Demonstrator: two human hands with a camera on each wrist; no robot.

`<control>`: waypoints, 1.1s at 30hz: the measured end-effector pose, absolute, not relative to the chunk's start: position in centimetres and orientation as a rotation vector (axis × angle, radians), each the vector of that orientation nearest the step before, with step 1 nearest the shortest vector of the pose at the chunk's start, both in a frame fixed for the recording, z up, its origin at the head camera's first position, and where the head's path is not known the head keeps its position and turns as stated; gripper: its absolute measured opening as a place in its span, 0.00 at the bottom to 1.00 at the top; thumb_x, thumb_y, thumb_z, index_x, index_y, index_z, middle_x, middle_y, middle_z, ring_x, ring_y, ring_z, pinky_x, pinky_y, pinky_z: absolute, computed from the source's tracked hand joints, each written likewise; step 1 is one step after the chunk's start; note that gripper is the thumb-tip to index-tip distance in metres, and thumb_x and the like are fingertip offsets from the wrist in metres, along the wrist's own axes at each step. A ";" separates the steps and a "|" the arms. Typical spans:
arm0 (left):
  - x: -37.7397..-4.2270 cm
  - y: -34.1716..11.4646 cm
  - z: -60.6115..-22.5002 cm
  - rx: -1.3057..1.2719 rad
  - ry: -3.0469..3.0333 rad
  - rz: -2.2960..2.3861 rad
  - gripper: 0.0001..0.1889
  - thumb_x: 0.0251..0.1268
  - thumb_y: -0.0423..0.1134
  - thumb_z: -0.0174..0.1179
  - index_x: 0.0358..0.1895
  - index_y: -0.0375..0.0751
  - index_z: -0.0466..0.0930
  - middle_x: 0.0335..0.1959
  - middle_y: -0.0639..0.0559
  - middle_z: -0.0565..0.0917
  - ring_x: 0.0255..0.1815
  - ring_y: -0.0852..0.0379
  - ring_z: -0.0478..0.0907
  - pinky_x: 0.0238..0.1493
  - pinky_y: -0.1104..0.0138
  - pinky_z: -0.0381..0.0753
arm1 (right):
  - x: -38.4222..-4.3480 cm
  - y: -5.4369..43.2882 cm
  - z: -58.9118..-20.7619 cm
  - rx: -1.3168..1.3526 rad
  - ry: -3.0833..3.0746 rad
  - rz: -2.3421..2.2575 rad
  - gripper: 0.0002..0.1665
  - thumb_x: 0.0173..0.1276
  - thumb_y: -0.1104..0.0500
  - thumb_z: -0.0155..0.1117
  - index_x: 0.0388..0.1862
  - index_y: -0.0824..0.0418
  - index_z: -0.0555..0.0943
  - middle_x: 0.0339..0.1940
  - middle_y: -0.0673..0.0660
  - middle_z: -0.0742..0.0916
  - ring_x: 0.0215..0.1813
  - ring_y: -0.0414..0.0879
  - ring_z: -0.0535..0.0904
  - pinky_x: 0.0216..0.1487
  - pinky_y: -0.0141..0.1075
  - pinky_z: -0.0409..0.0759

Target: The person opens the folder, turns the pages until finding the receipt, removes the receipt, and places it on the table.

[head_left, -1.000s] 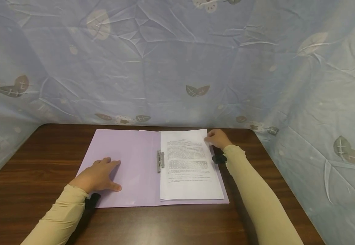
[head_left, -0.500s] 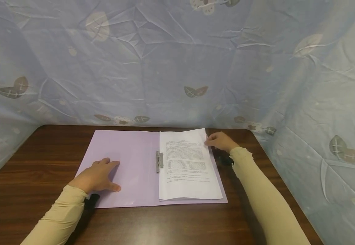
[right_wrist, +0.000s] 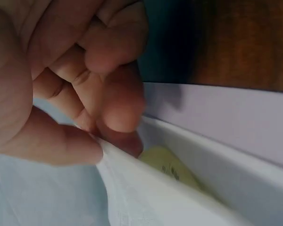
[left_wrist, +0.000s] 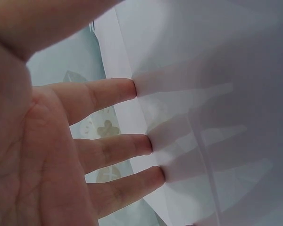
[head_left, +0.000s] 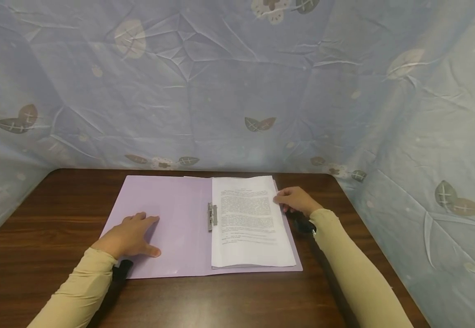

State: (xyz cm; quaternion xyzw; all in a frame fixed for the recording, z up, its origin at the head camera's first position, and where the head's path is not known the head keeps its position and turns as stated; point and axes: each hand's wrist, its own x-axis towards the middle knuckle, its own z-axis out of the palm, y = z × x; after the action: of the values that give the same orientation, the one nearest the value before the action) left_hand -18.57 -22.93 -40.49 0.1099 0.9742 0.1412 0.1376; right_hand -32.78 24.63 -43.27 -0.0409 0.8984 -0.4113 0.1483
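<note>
A purple folder [head_left: 167, 246] lies wide open, its metal clip [head_left: 212, 217] near the spine. White printed sheets [head_left: 245, 255] lie on its right side. My left hand [head_left: 128, 237] rests on the left cover with fingers spread; in the left wrist view its straight fingertips touch the glossy cover [left_wrist: 188, 155]. At the sheets' upper right edge, my right hand [head_left: 296, 199] pinches the top paper between thumb and finger. The right wrist view shows that paper's edge [right_wrist: 141, 183] lifted, with a yellow piece [right_wrist: 170, 167] bearing small dark print under it.
The folder sits on a dark brown wooden table [head_left: 237, 300]. A pale blue curtain [head_left: 221, 91] with leaf prints hangs behind the table and along its right side. Black wrist devices [head_left: 304, 224] sit beneath both sleeves.
My right hand has moved down along the sheets' right edge, and the top paper now bows up a little there. The left hand stays in place on the cover.
</note>
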 end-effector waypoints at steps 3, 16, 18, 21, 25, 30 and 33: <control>-18.6 -23.0 -40.5 0.320 2.816 0.406 0.54 0.45 0.58 0.81 0.72 0.30 0.69 0.72 0.17 0.62 0.71 0.16 0.59 0.63 0.27 0.66 | -32.6 24.7 -43.7 -0.110 2.588 -1.202 0.11 0.72 0.54 0.69 0.43 0.62 0.85 0.26 0.54 0.82 0.31 0.47 0.77 0.34 0.36 0.73; -18.6 -22.9 -40.6 0.350 2.831 0.401 0.53 0.45 0.58 0.81 0.71 0.29 0.70 0.70 0.17 0.64 0.70 0.15 0.61 0.62 0.26 0.66 | -31.3 25.4 -44.5 -0.099 2.550 -1.330 0.15 0.70 0.52 0.71 0.45 0.64 0.86 0.25 0.55 0.83 0.27 0.47 0.77 0.31 0.37 0.75; -18.6 -22.9 -40.5 0.351 2.833 0.401 0.53 0.45 0.58 0.81 0.71 0.29 0.70 0.70 0.17 0.64 0.70 0.15 0.61 0.62 0.26 0.66 | -31.1 25.4 -44.5 -0.092 2.544 -1.341 0.15 0.70 0.52 0.71 0.45 0.64 0.87 0.25 0.55 0.84 0.28 0.47 0.79 0.31 0.37 0.77; -18.7 -22.9 -40.4 0.350 2.832 0.396 0.53 0.45 0.58 0.81 0.71 0.29 0.70 0.70 0.17 0.64 0.70 0.15 0.61 0.62 0.26 0.66 | -31.0 25.4 -44.8 -0.081 2.546 -1.358 0.15 0.71 0.53 0.70 0.46 0.65 0.86 0.27 0.55 0.85 0.29 0.47 0.81 0.32 0.36 0.78; -18.7 -22.9 -40.4 0.352 2.828 0.393 0.53 0.45 0.58 0.81 0.72 0.29 0.70 0.71 0.17 0.64 0.70 0.15 0.60 0.62 0.26 0.66 | -30.9 25.4 -45.0 -0.080 2.564 -1.383 0.16 0.72 0.55 0.69 0.48 0.67 0.86 0.30 0.56 0.86 0.31 0.47 0.82 0.33 0.35 0.80; -18.7 -23.0 -40.6 0.344 2.817 0.409 0.53 0.46 0.60 0.80 0.72 0.30 0.69 0.72 0.17 0.62 0.71 0.16 0.59 0.62 0.26 0.66 | -30.9 25.6 -45.1 -0.070 2.561 -1.437 0.17 0.73 0.56 0.69 0.50 0.70 0.85 0.31 0.56 0.85 0.31 0.46 0.80 0.32 0.34 0.80; -18.7 -23.1 -40.6 0.340 2.811 0.409 0.53 0.47 0.62 0.78 0.73 0.32 0.70 0.73 0.18 0.61 0.72 0.17 0.58 0.62 0.27 0.66 | -30.9 25.8 -45.1 -0.048 2.548 -1.465 0.17 0.73 0.57 0.69 0.51 0.70 0.84 0.32 0.56 0.84 0.32 0.46 0.80 0.33 0.35 0.80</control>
State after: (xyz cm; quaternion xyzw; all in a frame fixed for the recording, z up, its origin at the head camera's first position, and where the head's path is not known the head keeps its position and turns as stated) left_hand -18.66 -23.06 -40.56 0.1176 0.9729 0.1416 0.1400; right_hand -30.85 25.84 -45.11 -0.0163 0.8624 -0.4958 0.1007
